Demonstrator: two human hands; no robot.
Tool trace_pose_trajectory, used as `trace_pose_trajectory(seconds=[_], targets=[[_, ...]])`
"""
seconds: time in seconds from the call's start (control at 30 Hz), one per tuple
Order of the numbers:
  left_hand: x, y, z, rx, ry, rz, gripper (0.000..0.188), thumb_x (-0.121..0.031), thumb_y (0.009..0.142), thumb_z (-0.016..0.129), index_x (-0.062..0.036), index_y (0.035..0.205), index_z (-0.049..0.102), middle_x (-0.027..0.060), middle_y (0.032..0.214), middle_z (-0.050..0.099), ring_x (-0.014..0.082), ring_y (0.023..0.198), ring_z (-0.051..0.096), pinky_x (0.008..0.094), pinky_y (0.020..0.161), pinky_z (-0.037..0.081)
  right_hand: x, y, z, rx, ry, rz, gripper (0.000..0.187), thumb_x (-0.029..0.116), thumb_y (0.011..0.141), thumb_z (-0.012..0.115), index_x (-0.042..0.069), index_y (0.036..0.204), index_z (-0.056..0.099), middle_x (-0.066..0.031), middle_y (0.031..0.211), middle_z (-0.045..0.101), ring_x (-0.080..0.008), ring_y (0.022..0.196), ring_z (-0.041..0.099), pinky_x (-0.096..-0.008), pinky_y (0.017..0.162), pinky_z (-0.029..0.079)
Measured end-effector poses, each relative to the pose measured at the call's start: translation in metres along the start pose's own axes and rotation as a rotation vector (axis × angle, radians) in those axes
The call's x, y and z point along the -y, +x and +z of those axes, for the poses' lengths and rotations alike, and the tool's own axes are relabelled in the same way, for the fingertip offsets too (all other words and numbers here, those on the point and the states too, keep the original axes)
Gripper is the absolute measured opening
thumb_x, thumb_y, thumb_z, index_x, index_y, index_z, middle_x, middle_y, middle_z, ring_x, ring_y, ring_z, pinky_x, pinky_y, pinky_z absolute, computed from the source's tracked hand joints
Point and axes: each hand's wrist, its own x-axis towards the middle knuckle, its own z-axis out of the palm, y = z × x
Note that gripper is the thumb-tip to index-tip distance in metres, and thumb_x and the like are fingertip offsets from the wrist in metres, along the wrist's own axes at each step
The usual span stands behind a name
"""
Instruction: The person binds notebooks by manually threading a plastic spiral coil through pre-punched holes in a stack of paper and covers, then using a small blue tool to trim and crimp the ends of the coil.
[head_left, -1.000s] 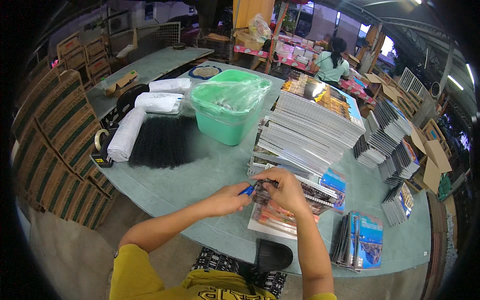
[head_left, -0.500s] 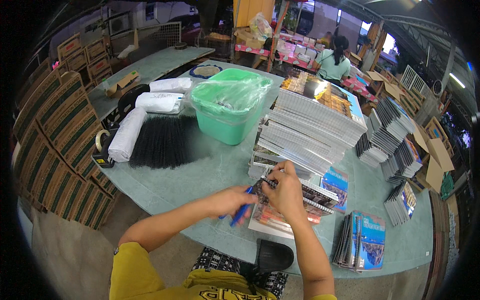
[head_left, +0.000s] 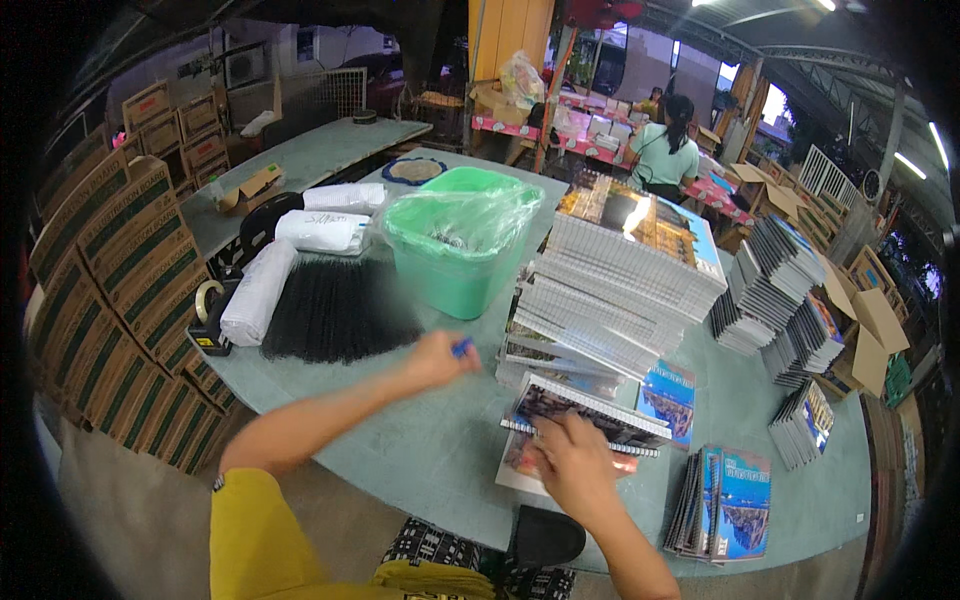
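My left hand (head_left: 435, 360) is closed around blue-handled pliers (head_left: 462, 347), held over the table in front of the green bin; the fingers hide most of the tool. My right hand (head_left: 578, 460) grips a spiral-bound notebook (head_left: 555, 402) near its coil edge, fingers bent over the binding. The notebook has a dark photo cover and lies just in front of the tall stack. Below it, an orange-and-white printed sheet or cover (head_left: 520, 470) shows partly under the hand.
A green bin (head_left: 450, 270) lined with clear plastic stands ahead. Black plastic coils (head_left: 335, 310), white rolls (head_left: 258, 295) and a tape dispenser (head_left: 208, 320) lie left. Tall notebook stacks (head_left: 620, 260) rise behind my right hand; blue-covered notebooks (head_left: 740, 500) sit right. A person (head_left: 668, 155) works beyond.
My left hand has drawn the pliers away from the notebook's coil end, up and left toward the bin. My right hand has come down lower on the notebook, which now leans flatter.
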Motion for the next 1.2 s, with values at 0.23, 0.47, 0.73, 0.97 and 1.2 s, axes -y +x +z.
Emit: trace_pose_trajectory(seconds=[0.23,0.47,0.73,0.97,1.2], targets=[[-0.074,0.083,-0.112,-0.757,-0.091,0.237,0.043,-0.034,0.08,0.064,-0.0023,0.109,0.059,0.0155,0.088,0.065,0.0269,0.082,0.063,0.0381,0.075,0.048,-0.03,-0.009,0.01,-0.004,-0.226,0.082,0.022,0.017,0.067,0.067,0.007,0.083,0.056,-0.0081,0.079,0.056,-0.0253,0.075,0.056,-0.0374,0.063,0.041],[0.063,0.005,-0.015,-0.366,0.263,0.153,0.039,-0.024,0.074,0.066,0.0019,0.102,0.058,0.019,0.088,0.06,0.0373,0.081,0.057,0.0409,0.073,0.045,-0.031,-0.025,-0.001,0.062,-0.225,0.037,0.022,0.011,0.069,0.06,0.006,0.09,0.054,-0.0089,0.085,0.059,-0.0246,0.081,0.059,-0.0371,0.07,0.045],[0.124,-0.044,0.044,-0.346,0.566,-0.003,0.034,-0.025,0.082,0.062,-0.0001,0.104,0.058,0.0154,0.107,0.052,0.0353,0.107,0.046,0.042,0.089,0.037,-0.067,-0.083,-0.194,-0.609,-0.555,0.504,0.03,0.002,0.075,0.064,0.0,0.104,0.058,-0.0181,0.089,0.059,-0.0326,0.08,0.06,-0.0373,0.066,0.047],[0.145,-0.012,-0.046,-0.489,0.255,0.053,0.015,-0.015,0.085,0.059,-0.0004,0.086,0.059,0.0121,0.072,0.059,0.0256,0.066,0.059,0.0359,0.062,0.046,-0.131,-0.184,-0.139,-0.238,-0.546,0.626,0.033,0.008,0.075,0.067,0.001,0.106,0.059,-0.0146,0.092,0.059,-0.0306,0.079,0.06,-0.0373,0.069,0.047],[0.195,-0.049,-0.091,-0.577,0.651,-0.499,0.064,-0.051,0.077,0.066,0.0119,0.088,0.06,0.0333,0.093,0.06,0.0452,0.094,0.059,0.0467,0.079,0.047,-0.112,-0.138,-0.118,-0.241,-0.109,0.783,0.025,0.014,0.076,0.071,0.0,0.095,0.063,-0.0119,0.085,0.059,-0.023,0.081,0.059,-0.0339,0.069,0.046]])
